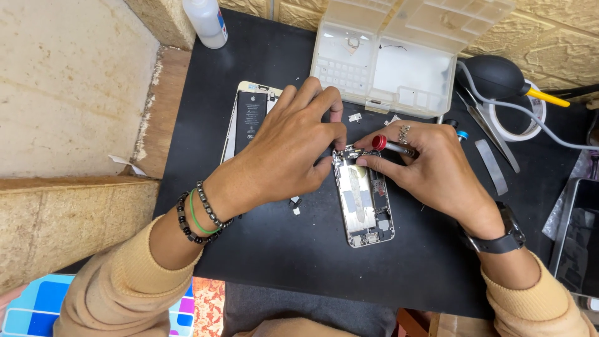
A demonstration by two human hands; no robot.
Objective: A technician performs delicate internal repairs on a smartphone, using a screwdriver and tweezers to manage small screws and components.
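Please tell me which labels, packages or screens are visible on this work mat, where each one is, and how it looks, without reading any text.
Battery label: black rectangle with small pale print, in the open phone shell behind the left hand.
Bottle label: blue and red patch on a white plastic bottle, top left corner.
Dark screen: black glossy panel with a grey rim, at the right edge, cut off by the frame.

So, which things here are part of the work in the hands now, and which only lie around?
In use:
- left hand
- right hand
- red-capped screwdriver
- opened phone frame

Lying about:
- battery panel
- plastic parts box
- black air blower
- tweezers
- tape roll
- white bottle
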